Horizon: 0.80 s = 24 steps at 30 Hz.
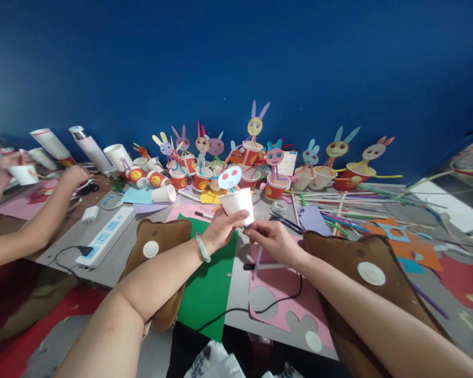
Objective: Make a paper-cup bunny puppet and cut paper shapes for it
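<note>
Gripping wht cup [238, 203] w/ L hand [222, 231], R hand [274, 240] pinched nr base.

Close to the left hand [223, 229], the person wears one bangle [203, 248], which is pale, greenish white, smooth and rounded. The left forearm [161, 273] and the right forearm [350, 294] are bare. Below, a whitish cloth [215, 362] has dark marks; if it is clothing, I cannot tell.
</note>
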{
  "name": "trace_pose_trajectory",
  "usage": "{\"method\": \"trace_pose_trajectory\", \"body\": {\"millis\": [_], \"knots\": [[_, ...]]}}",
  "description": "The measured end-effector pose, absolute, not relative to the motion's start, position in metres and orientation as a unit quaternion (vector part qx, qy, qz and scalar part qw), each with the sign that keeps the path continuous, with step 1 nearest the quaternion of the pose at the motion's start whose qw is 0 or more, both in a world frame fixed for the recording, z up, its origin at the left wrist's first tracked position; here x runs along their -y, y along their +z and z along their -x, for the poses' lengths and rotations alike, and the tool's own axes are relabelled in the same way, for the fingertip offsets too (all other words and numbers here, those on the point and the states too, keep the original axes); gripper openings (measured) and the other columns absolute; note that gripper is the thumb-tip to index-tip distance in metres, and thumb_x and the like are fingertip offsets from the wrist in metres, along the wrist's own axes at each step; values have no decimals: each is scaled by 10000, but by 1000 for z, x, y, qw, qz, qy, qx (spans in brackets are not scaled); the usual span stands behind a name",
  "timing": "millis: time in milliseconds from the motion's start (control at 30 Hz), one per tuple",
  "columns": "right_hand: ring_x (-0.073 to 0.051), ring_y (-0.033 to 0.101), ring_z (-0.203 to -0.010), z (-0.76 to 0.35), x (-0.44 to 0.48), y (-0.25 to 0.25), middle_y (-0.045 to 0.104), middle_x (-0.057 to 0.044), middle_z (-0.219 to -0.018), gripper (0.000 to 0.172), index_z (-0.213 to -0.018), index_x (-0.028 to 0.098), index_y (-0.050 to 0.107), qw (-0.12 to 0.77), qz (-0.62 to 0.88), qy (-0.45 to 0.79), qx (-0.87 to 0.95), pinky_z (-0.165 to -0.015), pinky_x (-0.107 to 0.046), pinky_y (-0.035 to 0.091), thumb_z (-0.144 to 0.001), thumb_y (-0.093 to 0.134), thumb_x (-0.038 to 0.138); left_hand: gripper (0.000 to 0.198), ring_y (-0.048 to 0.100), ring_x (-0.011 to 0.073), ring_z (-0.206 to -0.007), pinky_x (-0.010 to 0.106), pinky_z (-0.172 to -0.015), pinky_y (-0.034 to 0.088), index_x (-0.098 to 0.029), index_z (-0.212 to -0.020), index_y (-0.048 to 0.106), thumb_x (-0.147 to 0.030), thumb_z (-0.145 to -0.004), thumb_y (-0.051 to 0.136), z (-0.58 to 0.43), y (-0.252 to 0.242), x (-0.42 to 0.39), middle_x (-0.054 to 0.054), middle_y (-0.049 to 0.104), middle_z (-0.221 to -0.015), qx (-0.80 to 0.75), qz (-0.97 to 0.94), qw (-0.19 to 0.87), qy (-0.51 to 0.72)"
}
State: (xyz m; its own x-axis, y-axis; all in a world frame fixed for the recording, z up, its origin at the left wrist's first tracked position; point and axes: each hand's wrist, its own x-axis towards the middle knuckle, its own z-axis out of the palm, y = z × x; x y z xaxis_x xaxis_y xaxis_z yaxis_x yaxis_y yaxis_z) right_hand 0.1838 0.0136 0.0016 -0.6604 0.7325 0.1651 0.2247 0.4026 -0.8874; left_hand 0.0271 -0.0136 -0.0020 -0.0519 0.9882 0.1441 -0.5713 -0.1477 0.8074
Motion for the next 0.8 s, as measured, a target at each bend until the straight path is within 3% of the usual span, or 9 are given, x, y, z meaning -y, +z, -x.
{"method": "trace_pose_trajectory", "body": {"millis": [133,800], "knots": [[-126,468,-578,-183,-14,2,585,-12,-606,354,-640,164,618,292,308,459,780,-580,-267,356,-867,580,434,419,637,155,-745,301,-750,478,-126,-892,686,-348,-596,882,-29,-2,17,55,697,-819,-302,-382,570,662],[-118,476,-555,-183,-13,3,591,-13,-579,395,-598,170,601,285,304,477,774,-551,-261,375,-847,596,477,537,686,204,-799,336,-770,520,-131,-990,661,-433,-599,872,-24,0,15,82,722,-878,-330,-401,542,661]]}}
